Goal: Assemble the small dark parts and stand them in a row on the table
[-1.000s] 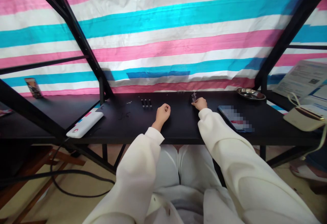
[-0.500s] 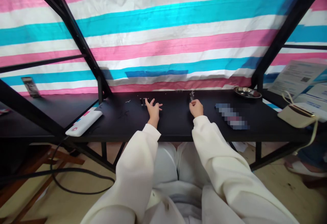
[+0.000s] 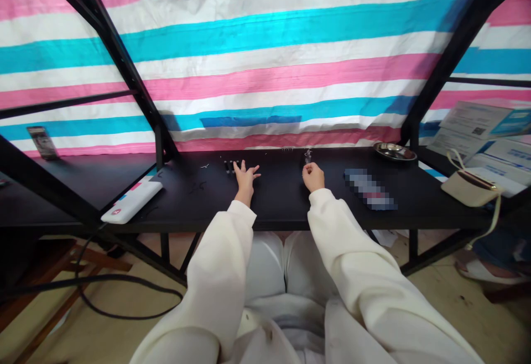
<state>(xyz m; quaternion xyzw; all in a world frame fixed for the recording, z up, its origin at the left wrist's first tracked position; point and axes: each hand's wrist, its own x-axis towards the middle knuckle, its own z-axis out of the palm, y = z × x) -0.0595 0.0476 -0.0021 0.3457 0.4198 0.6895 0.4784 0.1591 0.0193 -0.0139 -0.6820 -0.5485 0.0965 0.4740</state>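
Observation:
My left hand (image 3: 245,180) is spread over the black tabletop with its fingers apart. Just left of its fingertips stand a few small black cylinders (image 3: 227,167), partly covered by the hand. My right hand (image 3: 314,177) is closed in a pinch, thumb against fingers. Whatever is between those fingertips is too small to make out. Right behind them lies a little cluster of small clear and grey pieces (image 3: 307,156).
A white power bank (image 3: 133,202) lies at the left. On the right are a blurred packet-like item (image 3: 370,190), a shiny metal dish (image 3: 395,151) and a cream pouch (image 3: 469,188). Black frame posts (image 3: 120,60) flank the striped sheet (image 3: 265,76). A cable (image 3: 128,279) loops below.
The view has shifted slightly, so everything sits a little further left. My left hand has spread its fingers, and more of the black cylinders shows beside it. My right hand keeps its pinch.

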